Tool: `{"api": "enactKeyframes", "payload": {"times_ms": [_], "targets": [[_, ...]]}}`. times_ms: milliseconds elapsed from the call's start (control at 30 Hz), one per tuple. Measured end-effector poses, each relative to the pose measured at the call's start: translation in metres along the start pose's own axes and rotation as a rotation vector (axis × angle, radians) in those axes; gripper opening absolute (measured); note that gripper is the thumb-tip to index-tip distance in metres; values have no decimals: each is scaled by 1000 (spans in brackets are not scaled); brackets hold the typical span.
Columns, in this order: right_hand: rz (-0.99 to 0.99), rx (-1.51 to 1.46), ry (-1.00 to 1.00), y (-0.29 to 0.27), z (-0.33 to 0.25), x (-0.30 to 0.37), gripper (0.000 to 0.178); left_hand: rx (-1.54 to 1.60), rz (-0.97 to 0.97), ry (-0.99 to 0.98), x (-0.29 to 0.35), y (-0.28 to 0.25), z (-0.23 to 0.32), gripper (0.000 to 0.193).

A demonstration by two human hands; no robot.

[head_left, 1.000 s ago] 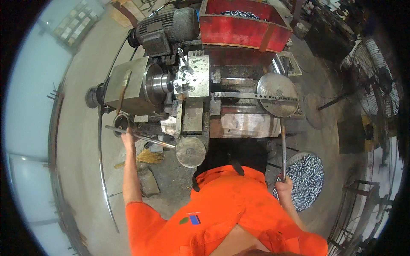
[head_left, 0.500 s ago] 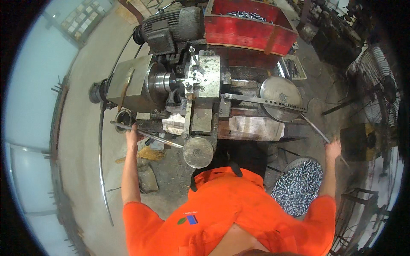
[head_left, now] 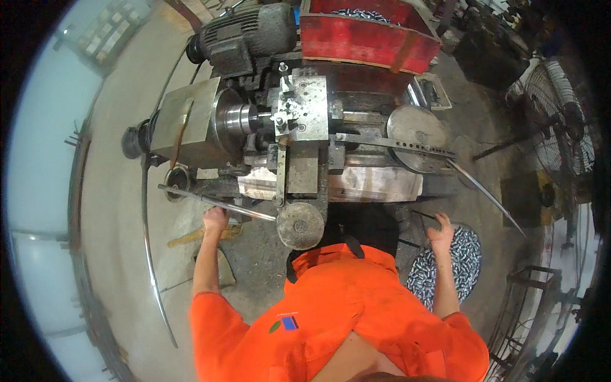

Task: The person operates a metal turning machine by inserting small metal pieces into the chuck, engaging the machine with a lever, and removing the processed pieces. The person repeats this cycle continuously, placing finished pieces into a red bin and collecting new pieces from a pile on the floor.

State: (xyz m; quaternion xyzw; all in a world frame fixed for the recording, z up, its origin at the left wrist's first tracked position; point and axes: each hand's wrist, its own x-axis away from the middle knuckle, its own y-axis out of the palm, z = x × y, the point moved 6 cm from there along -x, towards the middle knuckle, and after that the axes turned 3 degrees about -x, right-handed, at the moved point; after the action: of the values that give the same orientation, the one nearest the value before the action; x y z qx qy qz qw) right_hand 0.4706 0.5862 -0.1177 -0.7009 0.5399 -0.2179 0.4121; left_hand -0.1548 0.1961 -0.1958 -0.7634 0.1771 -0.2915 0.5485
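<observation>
My left hand (head_left: 216,219) is just below the slanting metal lever rod (head_left: 245,210) at the front of a lathe-like machine (head_left: 304,118). Its fingers are curled; what they hold, if anything, is hidden. That rod runs to a round metal disc (head_left: 300,225). My right hand (head_left: 440,234) is over the near left side of a basin of small shiny metal cylinders (head_left: 463,262), thumb and fingers apart, with nothing visible between them. Free of my hand, a second lever rod (head_left: 487,197) slants out from the larger disc (head_left: 418,137) and its drilled flat bar (head_left: 394,146).
Behind the machine are a dark motor (head_left: 249,38) and a red bin (head_left: 363,41) with more metal cylinders. A standing fan (head_left: 557,118) is at the right. Near my left hand lies a straw brush (head_left: 230,232). A long bent bar (head_left: 147,254) stands farther left.
My right hand has let go of the right lever and moved left, to the basin. My left hand has shifted right and nearer, along the left lever. The view has tilted slightly.
</observation>
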Motion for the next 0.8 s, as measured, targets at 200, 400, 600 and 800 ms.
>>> {"api": "enactKeyframes", "payload": {"times_ms": [200,400,600,800], "targets": [[-45,-138,-36,6,-22,-4,35,465,480,-533,24,62,43,43],[-66,-96,-140,-8,-55,-30,31,120,-50,-40,6,42,-8,52],[-54,-198,-472,-38,-201,-105,34,349,8,-164,28,35,-2,50],[-297,-321,-1029,18,-435,-119,35,693,76,-224,57,-25,-99,36]]}}
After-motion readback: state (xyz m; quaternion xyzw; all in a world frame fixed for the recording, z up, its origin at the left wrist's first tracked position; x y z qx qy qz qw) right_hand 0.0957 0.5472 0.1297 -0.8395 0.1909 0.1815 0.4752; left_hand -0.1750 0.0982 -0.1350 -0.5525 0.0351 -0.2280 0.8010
